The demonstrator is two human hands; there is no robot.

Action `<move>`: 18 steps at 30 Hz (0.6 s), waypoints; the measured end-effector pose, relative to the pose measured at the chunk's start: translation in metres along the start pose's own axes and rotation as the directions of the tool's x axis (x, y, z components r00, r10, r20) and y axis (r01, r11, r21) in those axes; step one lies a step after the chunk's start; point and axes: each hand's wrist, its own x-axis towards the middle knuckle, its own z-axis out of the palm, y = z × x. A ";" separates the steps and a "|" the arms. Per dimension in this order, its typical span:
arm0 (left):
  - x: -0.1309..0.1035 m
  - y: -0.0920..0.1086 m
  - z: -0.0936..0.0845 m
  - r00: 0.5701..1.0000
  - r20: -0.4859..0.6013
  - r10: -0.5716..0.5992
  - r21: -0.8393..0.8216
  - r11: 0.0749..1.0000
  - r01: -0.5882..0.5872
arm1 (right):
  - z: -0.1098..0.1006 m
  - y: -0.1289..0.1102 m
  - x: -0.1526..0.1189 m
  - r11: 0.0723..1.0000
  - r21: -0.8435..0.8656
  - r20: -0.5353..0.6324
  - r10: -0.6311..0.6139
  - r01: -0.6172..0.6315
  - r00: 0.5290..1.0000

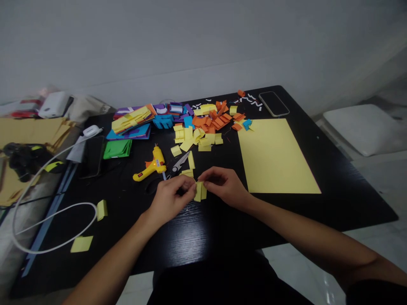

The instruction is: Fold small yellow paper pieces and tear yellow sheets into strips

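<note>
While the left hand [173, 195] and the right hand [226, 187] meet over the black wood-grained desk [190, 241], a small yellow folded paper piece [198, 193] lies between their fingertips. It shows as two narrow panels side by side, the left one reaching slightly lower, with a crease or edge dividing them. The left grip is pinched on its left side; the right grip closes on its upper right. From it, the yellow plastic glue gun [154, 164] lies at ten o'clock, grey-bladed scissors [182, 162] at eleven, and a large flat yellow sheet [280, 156] at two.
</note>
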 end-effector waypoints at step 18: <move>0.005 -0.003 -0.011 0.922 0.303 -0.240 -0.424 0.833 0.356 | -0.002 0.000 0.000 0.999 -0.025 0.040 -0.046 0.047 0.998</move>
